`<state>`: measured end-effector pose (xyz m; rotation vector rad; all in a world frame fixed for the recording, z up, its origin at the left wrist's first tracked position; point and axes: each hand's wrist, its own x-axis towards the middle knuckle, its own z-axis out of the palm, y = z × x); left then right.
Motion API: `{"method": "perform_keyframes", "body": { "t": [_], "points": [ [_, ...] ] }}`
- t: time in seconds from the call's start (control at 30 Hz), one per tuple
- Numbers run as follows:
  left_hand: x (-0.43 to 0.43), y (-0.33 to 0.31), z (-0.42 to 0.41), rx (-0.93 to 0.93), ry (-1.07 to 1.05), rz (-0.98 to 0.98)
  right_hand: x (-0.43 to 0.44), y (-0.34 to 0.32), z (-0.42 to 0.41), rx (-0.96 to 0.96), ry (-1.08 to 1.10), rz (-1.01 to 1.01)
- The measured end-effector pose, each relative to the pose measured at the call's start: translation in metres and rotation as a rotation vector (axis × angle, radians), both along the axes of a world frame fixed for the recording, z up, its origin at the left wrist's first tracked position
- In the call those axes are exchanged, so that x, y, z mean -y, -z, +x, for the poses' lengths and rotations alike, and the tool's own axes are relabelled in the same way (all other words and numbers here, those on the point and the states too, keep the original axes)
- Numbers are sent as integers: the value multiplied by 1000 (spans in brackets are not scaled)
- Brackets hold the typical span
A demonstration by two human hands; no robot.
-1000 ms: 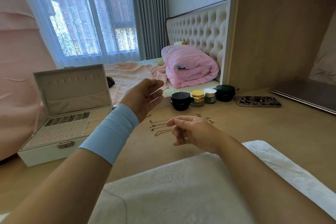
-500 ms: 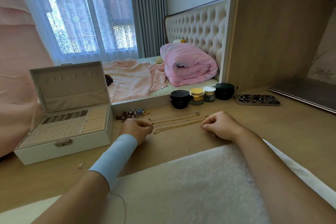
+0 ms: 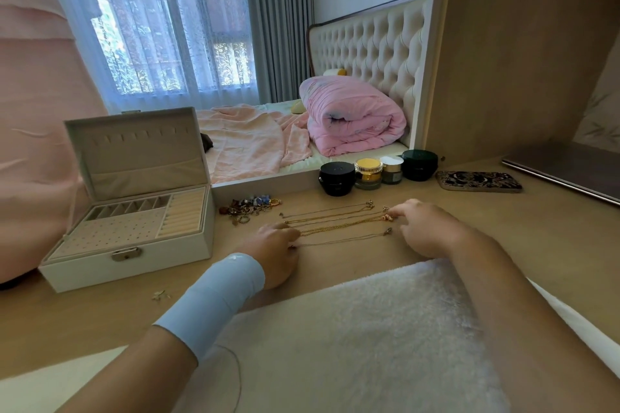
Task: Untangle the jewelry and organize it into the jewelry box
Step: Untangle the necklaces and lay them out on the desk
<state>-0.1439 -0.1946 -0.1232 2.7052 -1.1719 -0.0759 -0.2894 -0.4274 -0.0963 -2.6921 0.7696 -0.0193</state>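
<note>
Since half a second ago, a fourth chain lies nearest you, and your right hand (image 3: 427,228) has loosened from a fist. The necklaces (image 3: 339,228) stretch in parallel lines across the desk (image 3: 536,245) between your hands. Your left hand (image 3: 276,253) curls its fingers over their left ends; you cannot tell whether it pinches one. Your right hand's straightened forefinger touches the pendants at the right ends, gripping nothing. The open jewelry box (image 3: 100,266) stands left of both hands, apart from the chains.
</note>
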Motion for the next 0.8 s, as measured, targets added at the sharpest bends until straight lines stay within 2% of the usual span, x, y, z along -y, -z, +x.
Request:
{"method": "perform_keyframes", "body": {
  "t": [0.13,0.2,0.33,0.5,0.8],
  "points": [
    [-4,4,-12,-133,160,287,-12,-2,-6,-344,-143,23],
    [-4,6,-15,-180,166,365,-13,0,-6,-418,-158,21],
    [6,5,-17,-224,148,344,-6,7,-1,-413,-102,4],
    [20,7,-15,-195,149,359,-1,19,7,-323,-32,-4],
    [22,8,-12,-192,164,313,8,21,9,-273,-74,47]
  ]
}}
